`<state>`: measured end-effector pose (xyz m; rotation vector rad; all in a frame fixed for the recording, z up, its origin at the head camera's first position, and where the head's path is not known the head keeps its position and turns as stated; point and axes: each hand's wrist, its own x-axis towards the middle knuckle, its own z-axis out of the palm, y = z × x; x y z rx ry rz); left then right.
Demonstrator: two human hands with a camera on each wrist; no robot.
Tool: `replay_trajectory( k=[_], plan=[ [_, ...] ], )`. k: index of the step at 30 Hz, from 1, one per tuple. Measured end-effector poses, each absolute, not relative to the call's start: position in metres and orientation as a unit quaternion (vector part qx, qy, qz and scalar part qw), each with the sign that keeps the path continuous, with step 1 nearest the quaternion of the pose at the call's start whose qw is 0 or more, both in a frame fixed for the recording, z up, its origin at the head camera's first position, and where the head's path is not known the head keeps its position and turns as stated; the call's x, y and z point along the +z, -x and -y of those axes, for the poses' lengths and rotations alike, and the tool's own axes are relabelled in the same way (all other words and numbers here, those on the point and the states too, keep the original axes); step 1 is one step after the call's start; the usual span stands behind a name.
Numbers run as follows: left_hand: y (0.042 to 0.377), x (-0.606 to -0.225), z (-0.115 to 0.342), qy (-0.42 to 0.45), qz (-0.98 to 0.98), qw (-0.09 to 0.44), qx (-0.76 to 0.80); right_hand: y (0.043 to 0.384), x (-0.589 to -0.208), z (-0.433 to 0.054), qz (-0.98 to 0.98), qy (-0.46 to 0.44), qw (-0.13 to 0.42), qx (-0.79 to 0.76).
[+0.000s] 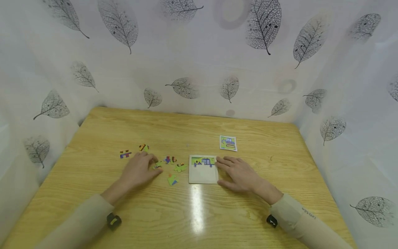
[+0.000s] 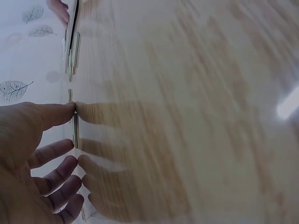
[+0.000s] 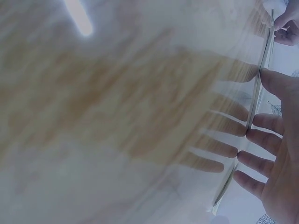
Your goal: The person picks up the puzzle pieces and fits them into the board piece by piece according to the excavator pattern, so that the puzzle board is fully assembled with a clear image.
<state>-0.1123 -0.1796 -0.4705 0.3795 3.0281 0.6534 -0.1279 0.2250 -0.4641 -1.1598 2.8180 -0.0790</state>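
Observation:
My left hand [image 1: 140,167] is low over the table, thumb and index finger at opposite edges of a green jigsaw piece [image 1: 158,165]. In the left wrist view that piece [image 2: 76,133] shows edge-on between the two fingertips. My right hand [image 1: 239,174] rests at the right side of a square puzzle tray [image 1: 203,176], its straight fingers and thumb touching the edge. Along the top of the tray lies a fitted strip [image 1: 203,161] with a blue vehicle on green; below it the pale base shows.
Loose jigsaw pieces lie around the left hand: a purple-red one [image 1: 125,154], a yellow-green one [image 1: 144,147], a purple one [image 1: 169,159], a green one [image 1: 180,167] and a green-blue one [image 1: 172,180]. A picture card [image 1: 228,143] lies behind the tray. Leaf-patterned curtains [image 1: 199,62] surround the table.

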Motion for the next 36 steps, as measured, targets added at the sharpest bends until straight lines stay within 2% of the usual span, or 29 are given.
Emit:
replay_trajectory(
  k=[10,23,36],
  plan=[
    [0.11,-0.469,0.193,-0.154,-0.947,0.049,0.278,0.127,-0.462,-0.225,-0.924,0.38,0.037,-0.025],
    [0.108,-0.47,0.202,-0.153,-0.952,0.028,0.264,0.128,-0.465,-0.225,-0.924,0.38,0.038,-0.023],
    [0.111,-0.47,0.203,-0.149,-0.945,0.048,0.289,0.128,-0.465,-0.225,-0.924,0.379,0.041,-0.024]
  ],
)
